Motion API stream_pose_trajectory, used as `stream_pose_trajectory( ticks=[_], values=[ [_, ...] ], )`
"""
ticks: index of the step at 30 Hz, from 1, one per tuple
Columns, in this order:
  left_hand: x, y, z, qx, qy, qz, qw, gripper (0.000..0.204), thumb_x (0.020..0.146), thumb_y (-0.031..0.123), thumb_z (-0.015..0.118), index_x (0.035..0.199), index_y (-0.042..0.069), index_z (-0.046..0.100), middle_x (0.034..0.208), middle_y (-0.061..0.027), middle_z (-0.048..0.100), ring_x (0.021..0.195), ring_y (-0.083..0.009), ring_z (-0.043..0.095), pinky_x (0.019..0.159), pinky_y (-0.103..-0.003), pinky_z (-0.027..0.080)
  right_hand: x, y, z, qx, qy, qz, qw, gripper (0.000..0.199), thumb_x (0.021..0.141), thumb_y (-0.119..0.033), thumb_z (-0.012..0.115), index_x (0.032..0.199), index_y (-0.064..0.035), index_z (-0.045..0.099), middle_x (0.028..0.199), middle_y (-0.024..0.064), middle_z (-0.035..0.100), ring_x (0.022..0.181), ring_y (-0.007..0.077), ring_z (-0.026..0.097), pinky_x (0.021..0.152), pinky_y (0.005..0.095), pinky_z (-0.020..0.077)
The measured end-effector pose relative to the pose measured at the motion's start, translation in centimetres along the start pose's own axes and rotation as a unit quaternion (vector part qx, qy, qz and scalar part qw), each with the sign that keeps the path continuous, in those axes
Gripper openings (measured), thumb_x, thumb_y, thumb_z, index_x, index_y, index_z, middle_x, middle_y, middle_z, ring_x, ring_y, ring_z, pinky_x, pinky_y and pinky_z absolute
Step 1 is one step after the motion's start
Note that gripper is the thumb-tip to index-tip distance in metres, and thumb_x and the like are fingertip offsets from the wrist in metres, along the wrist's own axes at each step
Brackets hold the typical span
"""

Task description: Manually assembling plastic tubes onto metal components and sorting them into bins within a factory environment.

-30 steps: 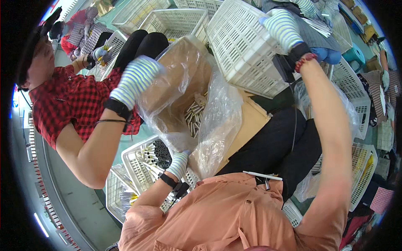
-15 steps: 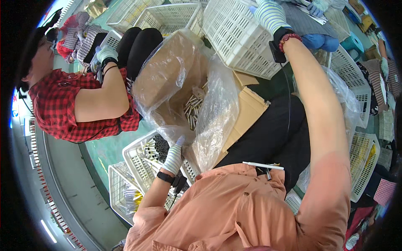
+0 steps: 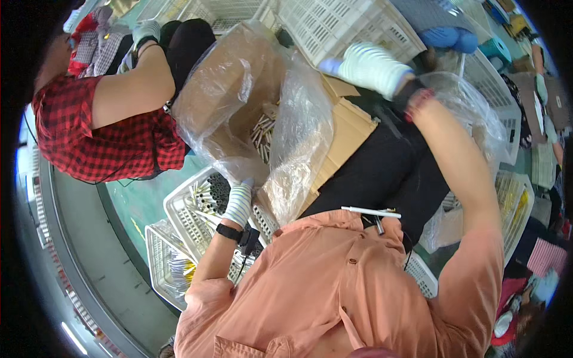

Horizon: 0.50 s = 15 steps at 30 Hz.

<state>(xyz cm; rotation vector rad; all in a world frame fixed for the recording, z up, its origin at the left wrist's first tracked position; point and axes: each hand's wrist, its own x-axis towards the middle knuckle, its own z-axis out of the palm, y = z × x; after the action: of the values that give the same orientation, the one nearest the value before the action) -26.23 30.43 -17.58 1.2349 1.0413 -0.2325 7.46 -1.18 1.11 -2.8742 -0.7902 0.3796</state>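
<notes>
My left hand [image 3: 239, 201], in a striped knit glove with a black wrist strap, rests on the rim of a white slatted basket [image 3: 179, 209] that holds dark and pale tubes [image 3: 216, 190]. Its fingertips touch the lower edge of a clear plastic bag [image 3: 298, 143]. The bag lines an open cardboard box [image 3: 349, 128] with several pale short tubes [image 3: 262, 132] inside. My right hand [image 3: 369, 67], gloved the same way, hovers blurred above the box's far right corner; whether it holds anything is unclear.
A person in a red checked shirt [image 3: 101, 134] sits at the left, one gloved hand [image 3: 146, 30] raised. White plastic crates [image 3: 340, 27] stand behind the box. A second basket [image 3: 164, 262] lies lower left, more baskets [image 3: 516, 200] and another clear bag [image 3: 471, 113] at the right.
My right hand has come back from the far white crate toward the box. The other person's arm has pulled away from the bag to the upper left. My left hand stays at the basket.
</notes>
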Motion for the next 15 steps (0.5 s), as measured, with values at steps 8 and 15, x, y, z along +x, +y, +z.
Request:
stream_pose_trajectory(
  ticks=[8, 15],
  values=[
    [-1.4, 0.3, -1.1, 0.040, -0.032, 0.065, 0.997, 0.015, 0.091, 0.011, 0.061, 0.104, 0.006, 0.069, 0.085, 0.0016, 0.063, 0.071, -0.0115, 0.054, 0.066, -0.029, 0.046, 7.5, -1.4, 15.1, 0.048, -0.262, 0.126, 0.956, 0.063, 0.093, -0.052, 0.059, 0.138, -0.0089, 0.063, 0.149, 0.0088, 0.057, 0.137, 0.0309, 0.053, 0.115, 0.0534, 0.0358],
    [-3.8, 1.2, -2.1, 0.106, -0.033, 0.092, 0.990, 0.014, 0.091, 0.015, 0.063, 0.077, 0.014, 0.065, 0.071, 0.0045, 0.057, 0.060, -0.0068, 0.048, 0.054, -0.025, 0.037, 4.6, -2.5, 12.9, 0.096, -0.044, 0.064, 0.992, 0.029, 0.079, -0.017, 0.063, 0.097, -0.0012, 0.079, 0.098, 0.0248, 0.074, 0.090, 0.0397, 0.075, 0.080, 0.0474, 0.0587]
  ],
)
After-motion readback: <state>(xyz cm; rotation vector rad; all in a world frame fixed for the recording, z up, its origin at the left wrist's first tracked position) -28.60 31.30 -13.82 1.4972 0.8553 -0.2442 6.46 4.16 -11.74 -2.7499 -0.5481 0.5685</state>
